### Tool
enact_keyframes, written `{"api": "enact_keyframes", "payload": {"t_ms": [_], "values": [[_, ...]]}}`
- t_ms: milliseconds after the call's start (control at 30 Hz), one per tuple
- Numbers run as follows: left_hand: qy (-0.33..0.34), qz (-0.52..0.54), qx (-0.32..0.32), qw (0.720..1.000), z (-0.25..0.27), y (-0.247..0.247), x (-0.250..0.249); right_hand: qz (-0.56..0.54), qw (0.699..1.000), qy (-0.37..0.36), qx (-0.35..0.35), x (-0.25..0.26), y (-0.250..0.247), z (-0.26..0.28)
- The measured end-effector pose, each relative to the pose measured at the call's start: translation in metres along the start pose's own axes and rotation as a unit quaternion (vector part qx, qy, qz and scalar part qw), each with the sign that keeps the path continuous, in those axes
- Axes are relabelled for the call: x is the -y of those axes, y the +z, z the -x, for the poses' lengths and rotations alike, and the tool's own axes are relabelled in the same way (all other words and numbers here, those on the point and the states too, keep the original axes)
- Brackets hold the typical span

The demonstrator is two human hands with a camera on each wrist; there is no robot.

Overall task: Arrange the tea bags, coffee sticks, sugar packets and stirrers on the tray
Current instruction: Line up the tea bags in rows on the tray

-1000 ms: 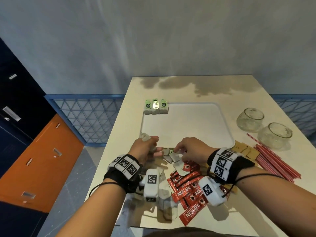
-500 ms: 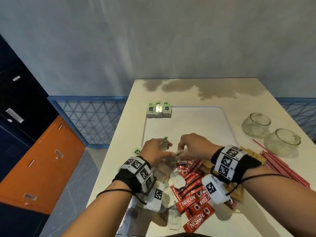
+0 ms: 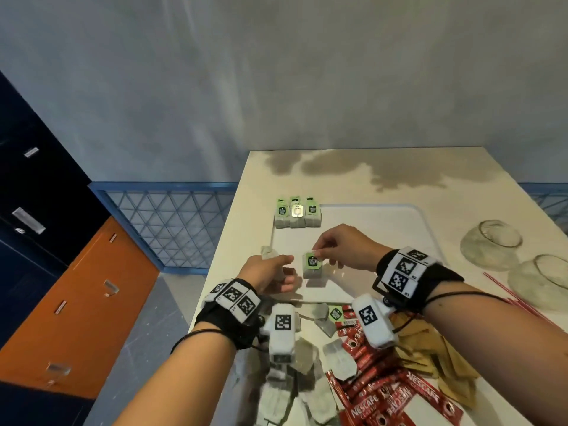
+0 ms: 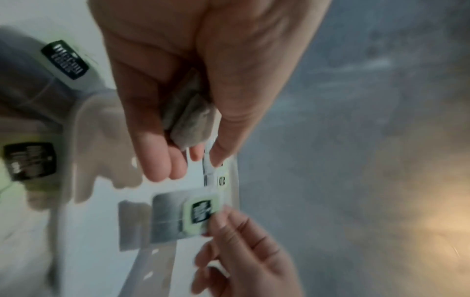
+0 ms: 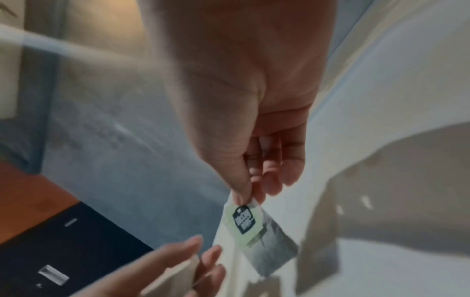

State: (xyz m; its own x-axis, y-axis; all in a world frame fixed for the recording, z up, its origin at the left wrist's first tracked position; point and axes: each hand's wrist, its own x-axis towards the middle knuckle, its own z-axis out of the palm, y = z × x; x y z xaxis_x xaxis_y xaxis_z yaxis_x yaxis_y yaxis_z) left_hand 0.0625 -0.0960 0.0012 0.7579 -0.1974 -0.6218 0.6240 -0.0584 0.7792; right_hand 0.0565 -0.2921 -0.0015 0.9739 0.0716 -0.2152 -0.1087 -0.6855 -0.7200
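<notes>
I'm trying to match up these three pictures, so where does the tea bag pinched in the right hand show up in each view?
Head view: the tea bag hangs just left of centre, over the tray's near left part.
Left wrist view: lower centre, below the left hand.
Right wrist view: lower centre-right, under the right hand.
Shared landmark: its green tag, pinched by the right fingertips.

Both wrist views are blurred. The left hand (image 3: pixel 266 273) covers most of its tea bag (image 4: pixel 189 112). Beside the tray (image 3: pixel 368 290), the coffee sticks (image 3: pixel 396 401) run off the bottom edge and the wrist cameras hide part of the heap.
</notes>
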Motion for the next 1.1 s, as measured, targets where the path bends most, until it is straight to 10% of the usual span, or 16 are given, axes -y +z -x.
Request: {"api": "enact_keyframes", "payload": {"t_ms": [233, 500, 1100], "values": [[-0.055, 0.148, 0.029, 0.987, -0.032, -0.029, -0.022, 0.071, 0.993, 0.036, -0.092, -0.013, 0.017, -0.057], [0.029, 0.227, -0.005, 0.973, -0.074, -0.046, -0.03, 0.057, 0.993, 0.002, -0.107, 0.01, 0.016, -0.118], [0.101, 0.038, -0.009, 0.994, -0.076, -0.035, -0.026, -0.137, 0.985, -0.064, -0.083, 0.029, 0.013, -0.106]]}}
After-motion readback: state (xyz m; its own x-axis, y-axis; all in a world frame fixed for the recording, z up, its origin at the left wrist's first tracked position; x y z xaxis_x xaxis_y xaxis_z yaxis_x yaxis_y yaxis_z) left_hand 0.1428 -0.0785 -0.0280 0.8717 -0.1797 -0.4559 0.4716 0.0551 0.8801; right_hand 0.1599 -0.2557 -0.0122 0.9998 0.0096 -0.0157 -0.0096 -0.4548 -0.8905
